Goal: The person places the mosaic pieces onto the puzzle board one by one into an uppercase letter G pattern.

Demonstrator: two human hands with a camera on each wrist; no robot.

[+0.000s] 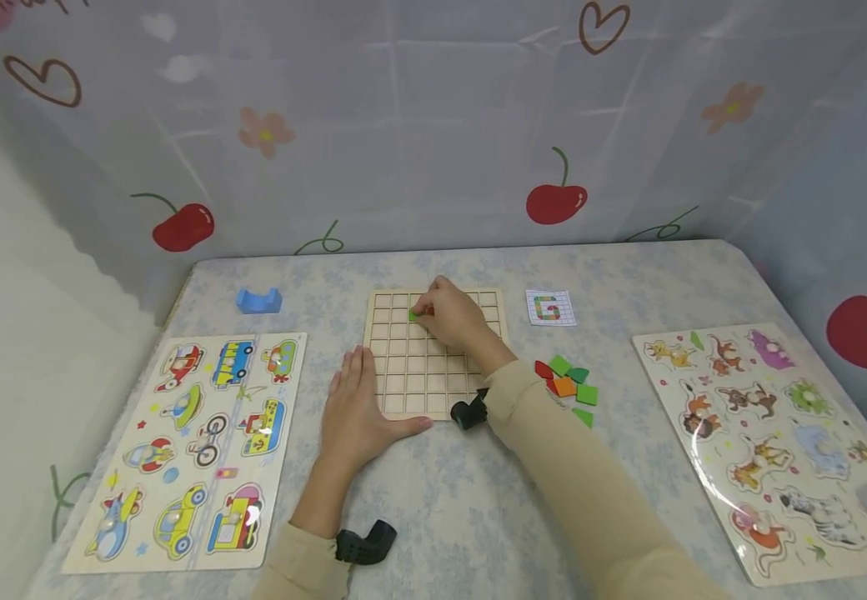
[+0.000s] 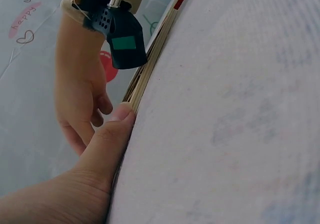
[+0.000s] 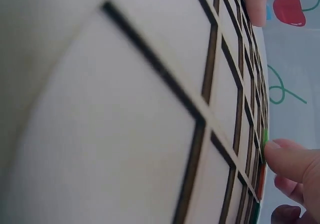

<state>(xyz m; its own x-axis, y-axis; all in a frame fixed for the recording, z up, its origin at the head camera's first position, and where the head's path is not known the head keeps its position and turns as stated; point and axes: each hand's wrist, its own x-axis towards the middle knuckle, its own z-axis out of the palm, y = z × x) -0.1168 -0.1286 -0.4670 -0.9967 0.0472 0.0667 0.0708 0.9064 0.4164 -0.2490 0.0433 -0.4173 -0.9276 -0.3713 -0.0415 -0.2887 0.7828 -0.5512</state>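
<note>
Cherry-print sheeting backs a table [image 1: 478, 517] at frame centre, where a grid board [image 1: 403, 367] lies. Right hand [image 1: 452, 317] pinches a green tile [image 1: 413, 315] at the board's upper cells; the tile looks light, thin and rigid, best held by its edges. Left hand [image 1: 354, 408] lies spread flat, thumb against the board's lower edge. "happy" reads on the sheeting in the left wrist view, upper left.

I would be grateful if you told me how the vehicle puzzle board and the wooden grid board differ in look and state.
The vehicle puzzle board is printed with colourful cars, a bus and a bike; the wooden grid board is plain, cut into square cells. No hand touches the vehicle board, while the left hand rests flat against the grid board's edge and the right hand pinches a green tile over it. Both lie flat on the table.
</note>
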